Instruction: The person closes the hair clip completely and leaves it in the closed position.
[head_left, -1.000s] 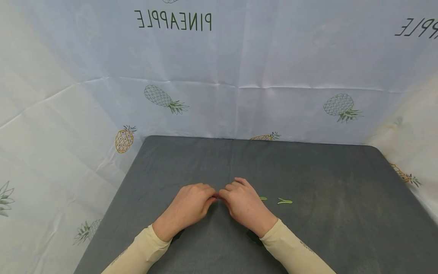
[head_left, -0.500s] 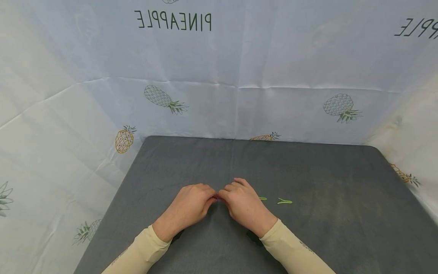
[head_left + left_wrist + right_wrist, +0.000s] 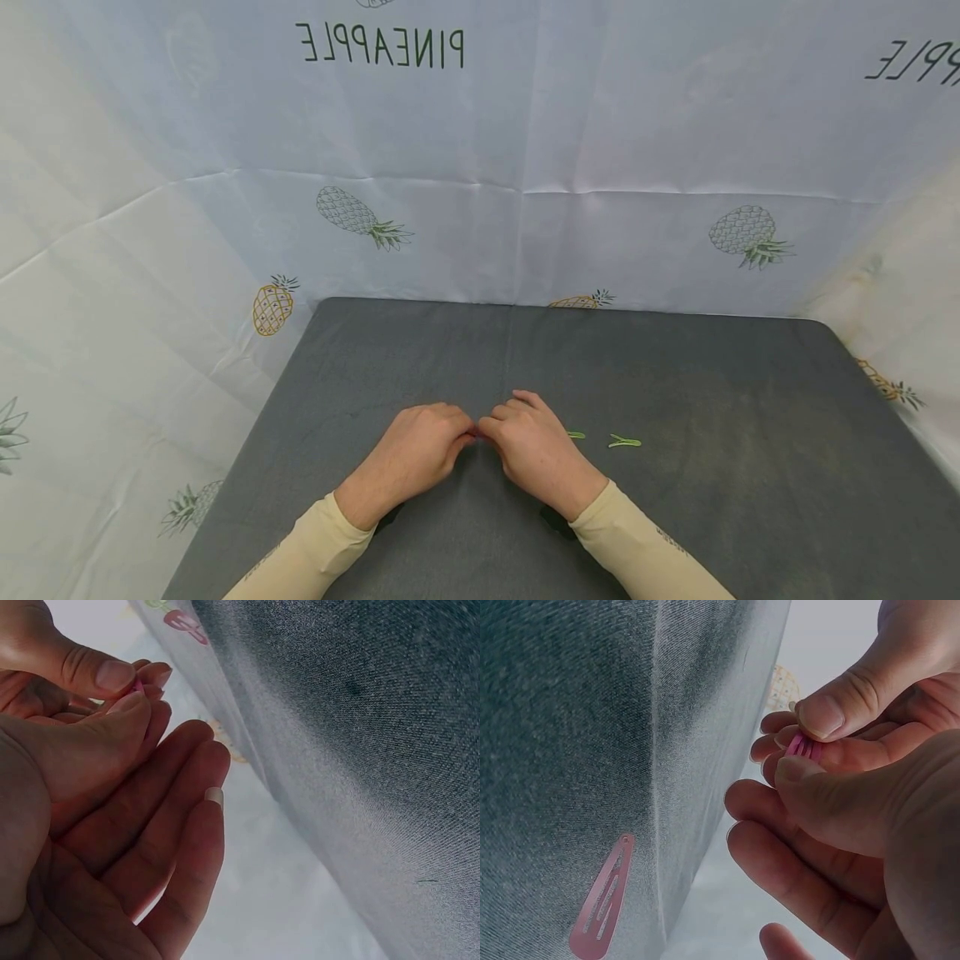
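The left hand (image 3: 416,450) and right hand (image 3: 536,450) meet above the dark table (image 3: 750,500). Both pinch a small pink clip (image 3: 805,748), mostly hidden by their fingertips; their other fingers bend softly. Another pink hair clip (image 3: 602,900) lies on the table. One green clip (image 3: 624,440) lies near the right hand; a second green clip (image 3: 576,434) peeks out beside it.

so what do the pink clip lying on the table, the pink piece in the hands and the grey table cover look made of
Lying clip: probably painted metal, satin; it looks thin and flat, with narrow slots.
Held piece: painted metal or plastic, smooth-looking; only slim pink strips show, so that stays open.
Table cover: likely woven cloth, matt; fine ribbed texture shows close up.
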Motion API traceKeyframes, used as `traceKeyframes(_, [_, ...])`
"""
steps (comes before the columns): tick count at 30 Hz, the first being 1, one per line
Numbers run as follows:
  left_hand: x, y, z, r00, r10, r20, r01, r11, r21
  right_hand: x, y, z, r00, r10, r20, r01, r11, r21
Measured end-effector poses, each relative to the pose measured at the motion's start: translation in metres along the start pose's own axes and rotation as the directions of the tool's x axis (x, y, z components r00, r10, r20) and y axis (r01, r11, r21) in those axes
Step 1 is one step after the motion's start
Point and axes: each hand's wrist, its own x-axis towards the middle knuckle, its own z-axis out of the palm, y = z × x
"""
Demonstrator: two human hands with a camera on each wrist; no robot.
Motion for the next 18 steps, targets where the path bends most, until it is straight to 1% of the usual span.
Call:
traceKeyframes(8, [-0.0002, 0.0003, 0.0008, 1.0, 0.002, 0.023, -0.001, 1.0, -0.007, -0.0011, 0.0003, 0.0005, 1.0, 0.004, -0.002, -0.004, 1.0, 0.002])
traceKeyframes(18, [-0.0003, -0.0003, 0.0008, 1.0, 0.011, 0.012, -0.011, 1.0, -0.011, -0.0011, -0.0001, -0.0005, 1.0, 0.0, 0.003, 0.0, 1.0, -0.006])
